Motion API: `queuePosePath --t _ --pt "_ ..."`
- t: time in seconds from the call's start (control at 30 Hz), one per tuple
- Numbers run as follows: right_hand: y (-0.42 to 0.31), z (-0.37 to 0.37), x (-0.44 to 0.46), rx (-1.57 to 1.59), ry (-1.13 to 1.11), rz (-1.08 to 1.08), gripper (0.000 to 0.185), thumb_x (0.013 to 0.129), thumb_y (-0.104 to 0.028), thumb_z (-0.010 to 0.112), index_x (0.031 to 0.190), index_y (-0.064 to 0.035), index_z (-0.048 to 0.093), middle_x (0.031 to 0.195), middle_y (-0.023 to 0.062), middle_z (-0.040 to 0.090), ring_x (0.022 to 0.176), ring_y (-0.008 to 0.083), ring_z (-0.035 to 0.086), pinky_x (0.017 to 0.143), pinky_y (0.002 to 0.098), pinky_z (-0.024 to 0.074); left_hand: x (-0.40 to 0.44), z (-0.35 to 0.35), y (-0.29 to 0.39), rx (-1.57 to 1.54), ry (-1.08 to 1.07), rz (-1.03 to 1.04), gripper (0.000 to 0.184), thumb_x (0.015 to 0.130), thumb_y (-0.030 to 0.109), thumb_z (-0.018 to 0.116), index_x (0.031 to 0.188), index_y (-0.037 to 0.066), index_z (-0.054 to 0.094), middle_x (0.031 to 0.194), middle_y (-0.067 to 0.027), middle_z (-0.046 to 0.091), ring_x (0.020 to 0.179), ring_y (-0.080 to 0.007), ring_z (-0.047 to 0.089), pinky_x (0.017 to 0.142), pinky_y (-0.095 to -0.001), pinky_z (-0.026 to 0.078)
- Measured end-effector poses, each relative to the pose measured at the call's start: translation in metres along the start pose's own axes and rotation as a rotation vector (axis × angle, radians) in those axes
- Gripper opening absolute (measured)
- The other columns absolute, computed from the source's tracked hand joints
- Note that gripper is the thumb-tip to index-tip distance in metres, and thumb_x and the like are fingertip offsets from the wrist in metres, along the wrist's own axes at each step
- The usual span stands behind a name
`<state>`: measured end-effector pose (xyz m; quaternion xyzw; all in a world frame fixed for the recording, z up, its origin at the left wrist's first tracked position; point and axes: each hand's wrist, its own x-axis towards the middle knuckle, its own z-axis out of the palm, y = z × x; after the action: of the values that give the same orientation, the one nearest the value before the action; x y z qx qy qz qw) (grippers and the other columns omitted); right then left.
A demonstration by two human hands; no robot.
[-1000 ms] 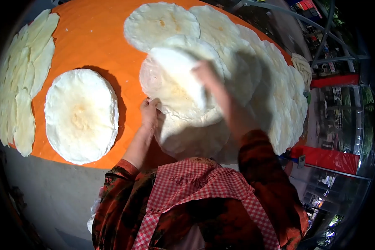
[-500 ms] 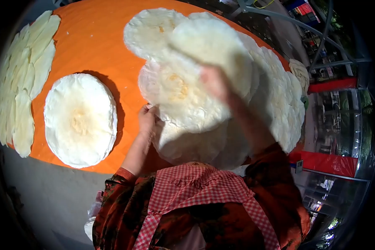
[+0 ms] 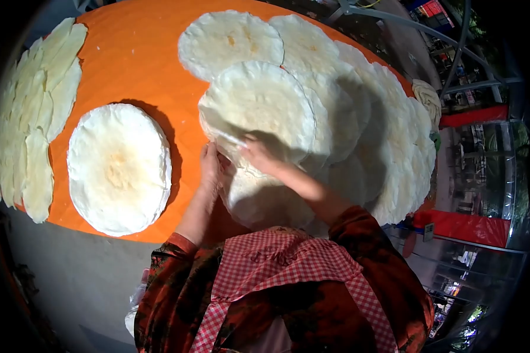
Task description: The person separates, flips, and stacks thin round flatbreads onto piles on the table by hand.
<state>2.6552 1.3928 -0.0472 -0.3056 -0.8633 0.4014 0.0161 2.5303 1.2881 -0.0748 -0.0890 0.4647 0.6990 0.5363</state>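
Note:
My right hand (image 3: 258, 155) is closed on a slim white stick (image 3: 229, 138), which lies slantwise over the near left part of a round, pale flatbread (image 3: 259, 100). That flatbread rests on top of other overlapping rounds. My left hand (image 3: 211, 167) is closed at the left edge of the layered flatbreads, close to the stick's tip. Its fingertips appear to pinch a thin edge there, partly hidden by the hand itself. Below both hands, another flatbread (image 3: 265, 200) lies in shadow.
An orange cloth (image 3: 135, 41) covers the table. A thick round stack of flatbreads (image 3: 119, 176) stands to the left. Overlapping oval dough sheets (image 3: 35, 117) lie at the far left. More flatbreads (image 3: 400, 159) spread along the right edge, near a bundled cloth (image 3: 427, 103).
The flatbread that was blurred in the air at the upper right now lies flat, farther left. My right hand has come down and left with the stick, close to my left hand.

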Motion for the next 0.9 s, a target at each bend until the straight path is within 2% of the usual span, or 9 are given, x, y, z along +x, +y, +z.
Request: queuePosePath --t 0.23,0.33,0.43,0.47,0.5,0.63,0.7,0.8,0.9 --pt "-0.043 0.005 -0.020 -0.380 -0.067 0.121 0.054 0.089 -0.008 0.041 0.141 -0.0041 0.028 0.147 0.0176 0.024 0.134 0.0373 0.024 0.107 0.0454 0.0293 0.007 -0.003 -0.004 0.205 -0.032 0.015 0.012 0.090 0.012 0.048 0.100 0.006 0.053 0.079 -0.0065 0.059 0.062 -0.0153 0.056 0.050 -0.0280 0.047" --pt "-0.020 0.033 -0.021 -0.518 0.207 -0.092 0.044 0.089 -0.011 0.043 0.132 -0.0064 0.042 0.134 0.0136 0.046 0.121 0.0320 0.044 0.094 0.0448 0.0415 0.010 0.002 -0.004 0.247 0.006 0.028 0.017 0.087 0.007 0.050 0.103 0.002 0.054 0.081 -0.0090 0.061 0.061 -0.0170 0.057 0.052 -0.0279 0.048" --pt "-0.003 0.001 0.001 -0.166 0.318 0.028 0.020 0.088 -0.008 0.048 0.099 -0.0036 0.064 0.087 0.0144 0.066 0.081 0.0262 0.063 0.071 0.0393 0.0492 0.015 0.003 -0.004 0.322 0.008 0.100 0.022 0.084 0.006 0.054 0.105 -0.003 0.055 0.086 -0.0119 0.062 0.067 -0.0202 0.059 0.058 -0.0298 0.050" --pt "0.004 -0.027 0.016 -0.117 0.178 0.275 0.019 0.087 -0.004 0.049 0.098 -0.0023 0.064 0.085 0.0125 0.066 0.079 0.0209 0.062 0.067 0.0358 0.0491 0.017 0.002 -0.004 0.355 -0.006 0.132 0.023 0.083 0.005 0.055 0.105 -0.004 0.055 0.088 -0.0130 0.063 0.071 -0.0214 0.061 0.061 -0.0307 0.050" --pt "0.028 -0.056 0.026 0.200 0.269 0.146 0.020 0.086 -0.002 0.049 0.099 -0.0005 0.063 0.086 0.0091 0.066 0.080 0.0160 0.059 0.069 0.0331 0.0485 0.016 0.003 -0.001 0.391 0.022 0.103 0.027 0.082 0.006 0.058 0.105 -0.006 0.055 0.094 -0.0149 0.063 0.077 -0.0234 0.061 0.065 -0.0323 0.050" --pt "-0.058 -0.162 0.005 -0.030 0.452 -0.339 0.029 0.082 0.004 0.045 0.106 0.0005 0.061 0.094 0.0141 0.065 0.085 0.0238 0.060 0.078 0.0342 0.0483 0.014 0.004 0.003 0.397 0.044 0.032 0.027 0.084 0.004 0.057 0.109 -0.004 0.055 0.101 -0.0136 0.063 0.086 -0.0226 0.061 0.075 -0.0322 0.051" --pt "-0.082 -0.146 -0.013 -0.286 0.568 -0.565 0.032 0.079 0.005 0.043 0.107 0.0016 0.059 0.099 0.0202 0.063 0.092 0.0342 0.060 0.083 0.0387 0.0478 0.017 0.002 0.002 0.381 0.045 0.042 0.026 0.083 0.004 0.057 0.108 -0.004 0.056 0.099 -0.0129 0.063 0.085 -0.0223 0.061 0.074 -0.0321 0.051" --pt "-0.048 -0.053 -0.016 -0.688 0.514 -0.378 0.039 0.070 0.003 0.049 0.109 0.0027 0.053 0.107 0.0161 0.055 0.105 0.0340 0.051 0.085 0.0415 0.0454 0.016 0.001 0.005 0.327 0.005 0.031 0.024 0.083 0.004 0.057 0.106 -0.004 0.057 0.096 -0.0124 0.064 0.083 -0.0217 0.061 0.074 -0.0310 0.051" --pt "0.010 0.021 -0.015 -0.503 0.321 -0.292 0.037 0.070 0.002 0.050 0.107 0.0047 0.053 0.106 0.0162 0.054 0.105 0.0332 0.050 0.084 0.0418 0.0443 0.013 0.001 0.005 0.348 0.007 0.029 0.022 0.083 0.006 0.053 0.103 -0.002 0.056 0.084 -0.0114 0.062 0.071 -0.0194 0.059 0.062 -0.0292 0.050"
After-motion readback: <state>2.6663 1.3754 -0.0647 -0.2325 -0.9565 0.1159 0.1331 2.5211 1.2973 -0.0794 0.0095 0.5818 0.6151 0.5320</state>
